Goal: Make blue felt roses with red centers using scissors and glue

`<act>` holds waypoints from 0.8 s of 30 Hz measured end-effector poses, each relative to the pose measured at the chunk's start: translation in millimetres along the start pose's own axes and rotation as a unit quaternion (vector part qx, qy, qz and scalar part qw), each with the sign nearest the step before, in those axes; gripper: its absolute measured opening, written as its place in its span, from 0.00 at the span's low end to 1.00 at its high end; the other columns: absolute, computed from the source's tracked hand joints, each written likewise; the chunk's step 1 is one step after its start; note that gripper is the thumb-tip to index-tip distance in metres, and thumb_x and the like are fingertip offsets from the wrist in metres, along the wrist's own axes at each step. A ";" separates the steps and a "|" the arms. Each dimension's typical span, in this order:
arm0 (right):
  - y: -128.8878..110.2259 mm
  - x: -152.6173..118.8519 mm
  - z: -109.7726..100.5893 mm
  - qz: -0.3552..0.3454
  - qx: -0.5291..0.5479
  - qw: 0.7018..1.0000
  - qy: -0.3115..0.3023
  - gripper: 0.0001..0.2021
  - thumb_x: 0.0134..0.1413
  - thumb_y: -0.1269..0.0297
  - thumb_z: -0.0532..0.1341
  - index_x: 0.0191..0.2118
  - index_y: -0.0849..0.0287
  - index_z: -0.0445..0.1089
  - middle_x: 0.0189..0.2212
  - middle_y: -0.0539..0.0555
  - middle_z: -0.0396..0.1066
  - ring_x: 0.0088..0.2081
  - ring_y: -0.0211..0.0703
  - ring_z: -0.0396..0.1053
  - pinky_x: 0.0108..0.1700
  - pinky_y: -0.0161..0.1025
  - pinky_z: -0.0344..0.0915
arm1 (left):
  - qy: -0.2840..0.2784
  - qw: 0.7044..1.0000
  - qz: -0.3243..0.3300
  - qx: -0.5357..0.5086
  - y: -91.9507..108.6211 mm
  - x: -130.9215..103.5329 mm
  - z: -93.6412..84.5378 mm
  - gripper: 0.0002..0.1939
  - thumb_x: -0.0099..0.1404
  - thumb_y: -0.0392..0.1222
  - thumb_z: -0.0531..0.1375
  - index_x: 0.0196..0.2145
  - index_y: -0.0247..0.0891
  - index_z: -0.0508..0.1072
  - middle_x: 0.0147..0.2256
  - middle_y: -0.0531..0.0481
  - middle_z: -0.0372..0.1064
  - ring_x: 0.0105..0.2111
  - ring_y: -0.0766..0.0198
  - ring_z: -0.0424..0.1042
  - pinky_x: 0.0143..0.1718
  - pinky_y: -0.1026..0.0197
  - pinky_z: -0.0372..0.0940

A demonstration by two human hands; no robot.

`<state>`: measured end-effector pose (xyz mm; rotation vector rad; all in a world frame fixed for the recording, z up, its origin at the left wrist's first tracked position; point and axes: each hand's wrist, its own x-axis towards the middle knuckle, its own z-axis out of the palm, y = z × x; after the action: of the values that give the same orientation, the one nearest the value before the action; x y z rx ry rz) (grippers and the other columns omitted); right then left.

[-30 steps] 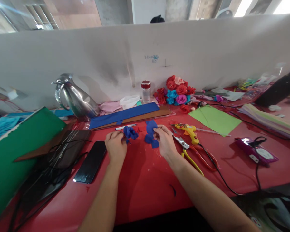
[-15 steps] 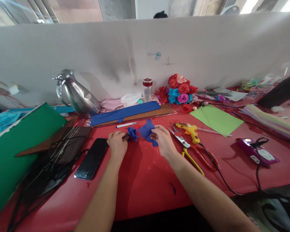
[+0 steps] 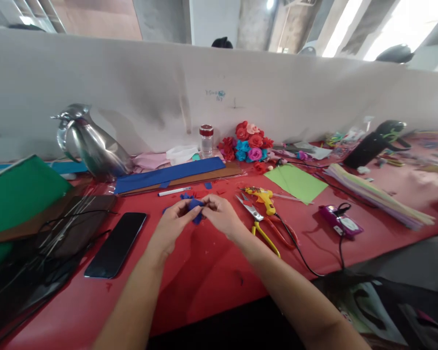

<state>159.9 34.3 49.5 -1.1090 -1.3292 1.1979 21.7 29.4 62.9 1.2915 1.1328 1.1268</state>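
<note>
My left hand [image 3: 172,224] and my right hand [image 3: 221,215] meet over the middle of the red table, fingertips pinched together on a piece of blue crepe paper [image 3: 196,204]. The paper is bent between both thumbs and forefingers. Beyond the fingers, more blue crepe paper [image 3: 186,196] shows, partly hidden; I cannot tell whether it is a separate piece. Behind my hands lies a white pen [image 3: 174,191]. To the right of my right hand are scissors [image 3: 258,217] with yellow and red handles, against a yellow glue gun [image 3: 263,198].
A phone [image 3: 116,244] lies left of my arm. At the back stand a steel jug [image 3: 95,143], a red-lidded jar [image 3: 206,141] and a bunch of paper flowers [image 3: 253,142]. Blue crepe strips [image 3: 171,175], a green sheet [image 3: 295,182] and a purple power box [image 3: 339,221] surround the work area.
My hands have come together; the right hand brought its blue paper to the left, which earlier held a blue paper flower. The view has turned to the right.
</note>
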 end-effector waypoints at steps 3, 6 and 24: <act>-3.7 -22.9 -7.9 -0.055 -0.095 0.994 -0.010 0.04 0.47 0.65 0.57 0.30 0.57 0.67 0.23 0.46 0.68 0.26 0.36 0.64 0.31 0.34 0.59 | -0.003 0.998 -0.038 -0.042 2.0 -16.1 3.5 0.12 0.45 0.46 0.69 0.26 0.36 0.77 0.26 0.50 0.73 0.28 0.63 0.69 0.33 0.62 0.63; 2.6 -54.9 -33.5 -0.063 -0.200 0.978 0.020 0.06 0.51 0.65 0.56 0.35 0.56 0.68 0.29 0.50 0.72 0.31 0.39 0.69 0.35 0.37 0.62 | 0.013 0.993 -0.090 -0.075 -8.5 -37.1 6.9 0.13 0.42 0.47 0.71 0.24 0.36 0.77 0.23 0.49 0.72 0.25 0.65 0.68 0.29 0.63 0.63; 25.4 -118.5 -111.0 0.061 -0.673 0.734 0.065 0.20 0.60 0.64 0.53 0.57 0.59 0.62 0.48 0.65 0.66 0.51 0.56 0.61 0.50 0.49 0.54 | 0.174 0.943 -0.159 -0.233 -25.9 -114.9 1.6 0.07 0.50 0.30 0.66 0.29 0.34 0.76 0.26 0.49 0.75 0.24 0.68 0.73 0.26 0.68 0.65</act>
<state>281.4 -71.0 15.7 -2.2232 -2.0427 -0.0188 9.6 -84.4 34.9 0.5323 1.1828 1.3039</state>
